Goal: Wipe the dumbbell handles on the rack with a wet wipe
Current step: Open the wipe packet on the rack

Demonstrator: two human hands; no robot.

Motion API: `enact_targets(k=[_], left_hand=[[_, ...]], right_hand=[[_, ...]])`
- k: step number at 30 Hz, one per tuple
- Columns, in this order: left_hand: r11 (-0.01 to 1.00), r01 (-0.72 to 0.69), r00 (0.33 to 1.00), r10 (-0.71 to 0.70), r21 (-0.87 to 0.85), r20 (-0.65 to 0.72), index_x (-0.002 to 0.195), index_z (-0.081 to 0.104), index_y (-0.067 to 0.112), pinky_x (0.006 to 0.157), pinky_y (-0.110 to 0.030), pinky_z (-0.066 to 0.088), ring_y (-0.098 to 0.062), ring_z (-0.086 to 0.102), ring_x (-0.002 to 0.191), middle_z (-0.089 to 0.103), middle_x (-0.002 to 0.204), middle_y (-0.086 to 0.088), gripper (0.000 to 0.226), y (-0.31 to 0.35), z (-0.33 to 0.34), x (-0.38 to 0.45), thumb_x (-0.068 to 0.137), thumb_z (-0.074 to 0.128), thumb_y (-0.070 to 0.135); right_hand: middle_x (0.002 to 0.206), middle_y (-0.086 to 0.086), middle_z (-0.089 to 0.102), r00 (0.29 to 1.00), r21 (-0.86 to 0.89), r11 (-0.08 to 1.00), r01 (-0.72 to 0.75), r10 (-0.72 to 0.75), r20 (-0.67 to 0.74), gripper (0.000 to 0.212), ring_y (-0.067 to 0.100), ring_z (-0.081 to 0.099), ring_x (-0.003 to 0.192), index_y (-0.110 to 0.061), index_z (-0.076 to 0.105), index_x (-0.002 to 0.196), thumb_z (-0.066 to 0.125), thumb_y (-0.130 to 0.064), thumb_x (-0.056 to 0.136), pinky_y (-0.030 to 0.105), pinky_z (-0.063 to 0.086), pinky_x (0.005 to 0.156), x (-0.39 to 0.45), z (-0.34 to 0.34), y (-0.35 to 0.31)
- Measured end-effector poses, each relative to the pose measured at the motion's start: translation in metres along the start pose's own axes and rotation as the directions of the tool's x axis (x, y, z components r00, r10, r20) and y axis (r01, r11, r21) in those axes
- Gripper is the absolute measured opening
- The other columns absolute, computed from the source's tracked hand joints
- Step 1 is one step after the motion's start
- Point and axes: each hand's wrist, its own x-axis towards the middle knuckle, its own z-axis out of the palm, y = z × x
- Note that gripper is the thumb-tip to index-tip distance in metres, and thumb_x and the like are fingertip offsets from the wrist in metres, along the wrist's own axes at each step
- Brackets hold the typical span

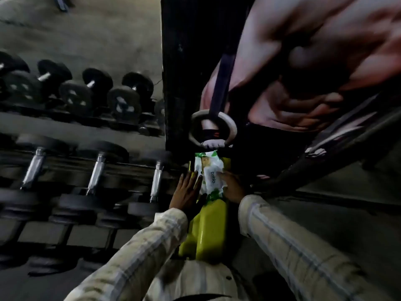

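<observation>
Both arms reaching forward in pale checked sleeves, 2 hands close together at centre. Left hand [186, 193] flat, fingers straight and spread, pointing far. Right hand [231, 189] just to its right, fingers bent inward toward the left.

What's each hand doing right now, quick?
Left hand: open, fingers straight, lying against the wet wipe pack.
Right hand: holds the pack's right side, thumb curled on top.
</observation>
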Motion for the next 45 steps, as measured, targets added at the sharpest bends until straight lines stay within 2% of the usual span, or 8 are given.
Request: enact_targets(k=[4, 7, 11, 22, 29, 32, 39, 45], left_hand=[[0.997, 0.078, 0.983, -0.082, 0.028, 0.163, 0.14, 0.059, 0.006, 0.119, -0.06, 0.029, -0.041, 0.047, 0.14, 0.05, 0.151, -0.018, 0.077, 0.004, 0.024, 0.013, 0.092, 0.032, 0.06], [0.987, 0.13, 0.972, -0.146, 0.093, 0.185, 0.143, 0.057, 0.006, 0.122, -0.061, 0.016, -0.043, 0.042, 0.142, 0.044, 0.155, -0.017, 0.082, 0.008, 0.031, 0.019, 0.089, 0.029, 0.062], [0.976, 0.204, 0.94, -0.219, 0.083, 0.261, 0.162, 0.011, 0.011, 0.119, -0.057, -0.014, -0.038, -0.001, 0.156, -0.001, 0.17, -0.009, 0.089, 0.017, 0.039, 0.02, 0.094, 0.016, 0.067], [0.954, 0.296, 0.94, -0.299, 0.041, 0.162, 0.153, 0.034, 0.014, 0.111, -0.076, 0.026, -0.036, 0.038, 0.147, 0.039, 0.16, -0.007, 0.086, 0.029, 0.05, 0.025, 0.091, 0.054, 0.071], [0.951, 0.305, 0.935, -0.31, 0.055, 0.174, 0.159, 0.028, 0.016, 0.119, -0.071, 0.003, -0.03, 0.016, 0.156, 0.02, 0.169, -0.002, 0.088, 0.027, 0.056, 0.025, 0.095, 0.041, 0.074], [0.954, 0.293, 0.946, -0.299, 0.067, 0.123, 0.16, 0.026, 0.014, 0.121, -0.067, 0.003, -0.03, 0.018, 0.156, 0.023, 0.168, -0.004, 0.091, 0.026, 0.056, 0.025, 0.094, 0.042, 0.075], [0.967, 0.253, 0.966, -0.252, -0.01, 0.051, 0.161, 0.002, 0.033, 0.123, -0.064, 0.006, -0.03, 0.01, 0.157, 0.02, 0.168, -0.009, 0.086, 0.023, 0.051, 0.027, 0.095, 0.039, 0.074], [0.969, 0.247, 0.965, -0.247, 0.015, 0.084, 0.16, 0.018, 0.041, 0.123, -0.063, -0.005, -0.034, 0.005, 0.157, 0.016, 0.169, -0.013, 0.073, 0.026, 0.042, 0.029, 0.095, 0.022, 0.075]], right_hand=[[0.152, 0.021, 0.04, 0.996, -0.139, 0.989, 0.047, -0.036, 0.078, 0.046, 0.035, 0.032, 0.147, 0.003, 0.054, 0.139, 0.045, 0.013, 0.095, 0.012, 0.023, 0.116, 0.037, 0.003, 0.017], [0.156, 0.02, 0.037, 0.945, -0.266, 0.928, 0.263, -0.193, 0.262, 0.047, 0.034, 0.029, 0.149, -0.002, 0.056, 0.139, 0.038, -0.013, 0.098, 0.016, 0.019, 0.118, 0.058, 0.0, 0.024], [0.164, 0.012, 0.025, 0.827, -0.431, 0.736, 0.523, -0.315, 0.466, 0.045, 0.031, 0.02, 0.153, -0.02, 0.053, 0.145, 0.047, -0.012, 0.102, 0.045, 0.025, 0.121, 0.084, -0.006, 0.029], [0.11, 0.0, 0.062, 0.717, -0.497, 0.517, 0.697, -0.488, 0.497, 0.052, 0.027, 0.055, 0.112, -0.034, 0.065, 0.104, 0.087, -0.022, 0.059, 0.038, 0.054, 0.078, 0.117, -0.003, 0.042], [0.109, 0.01, 0.06, 0.713, -0.442, 0.561, 0.7, -0.582, 0.39, 0.036, 0.035, 0.059, 0.105, -0.023, 0.049, 0.103, 0.024, -0.019, 0.077, 0.04, 0.047, 0.07, 0.107, -0.013, 0.031], [0.113, 0.007, 0.056, 0.683, -0.374, 0.571, 0.731, -0.625, 0.379, 0.032, 0.031, 0.056, 0.102, -0.018, 0.053, 0.094, 0.036, -0.014, 0.068, 0.035, 0.042, 0.071, 0.099, -0.025, 0.037], [0.076, 0.009, 0.055, 0.838, -0.175, 0.821, 0.544, -0.544, 0.054, 0.031, 0.026, 0.053, 0.076, -0.01, 0.05, 0.059, 0.076, -0.024, 0.069, 0.036, 0.038, 0.071, 0.091, -0.016, 0.073], [0.077, 0.007, 0.063, 0.931, -0.507, 0.784, 0.357, -0.342, 0.127, 0.006, 0.035, 0.062, 0.087, -0.014, 0.071, 0.068, 0.077, -0.015, 0.067, 0.04, 0.036, 0.081, 0.108, -0.007, 0.06]])
